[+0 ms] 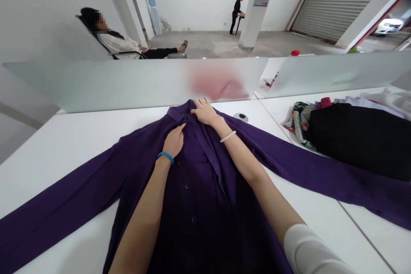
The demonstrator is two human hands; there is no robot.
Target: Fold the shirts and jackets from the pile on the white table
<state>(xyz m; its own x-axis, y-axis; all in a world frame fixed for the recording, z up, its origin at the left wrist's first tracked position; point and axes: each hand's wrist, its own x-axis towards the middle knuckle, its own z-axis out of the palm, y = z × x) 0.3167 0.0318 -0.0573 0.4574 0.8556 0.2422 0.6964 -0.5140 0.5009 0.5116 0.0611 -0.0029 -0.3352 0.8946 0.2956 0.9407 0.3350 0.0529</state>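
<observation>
White-walled room, concrete floor, white table (86, 132) with a frosted partition (128, 83) along its far side.

Head view, only one: purple shirt (141, 150) lies front up on the table, collar (176, 114) at the far end near the partition, front unfastened below the neck. Left hand (174, 140) on the front just below the collar, index finger pointing at the neck opening; right hand (205, 112) on the collar's right side. Fingers of both touch cloth; can't tell if either pinches it.

Risks, my judgement: loose front edge (210, 152) could slide or crease if the collar gets tugged, since nothing visible pins it lower down. Pulling one side harder could skew the neck. Right sleeve (289, 167) runs close by the black cloth (356, 137) of a clothes pile; dragging it could disturb that pile.

Table has seams and a round fitting (240, 117) beside the right shoulder. Beyond: seated person (122, 45) at left, standing person (236, 10) further back, roller shutter (346, 0) at right. Reddish thing (218, 83) behind the partition, too blurred to name.
</observation>
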